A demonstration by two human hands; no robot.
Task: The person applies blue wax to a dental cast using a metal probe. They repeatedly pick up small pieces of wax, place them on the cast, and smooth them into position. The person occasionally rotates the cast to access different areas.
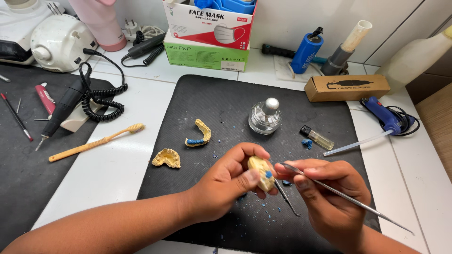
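Left hand clamps the small yellow plaster dental cast. Right hand pinches a thin steel carving instrument, tip at the blue wax. Best kept light, strokes short, cast braced.

The left hand hides most of the yellow dental cast, the metal instrument's tip vanishes behind it, and the picture's top edge crops the pink container.

A white worktop under a black mat meets a white wall.
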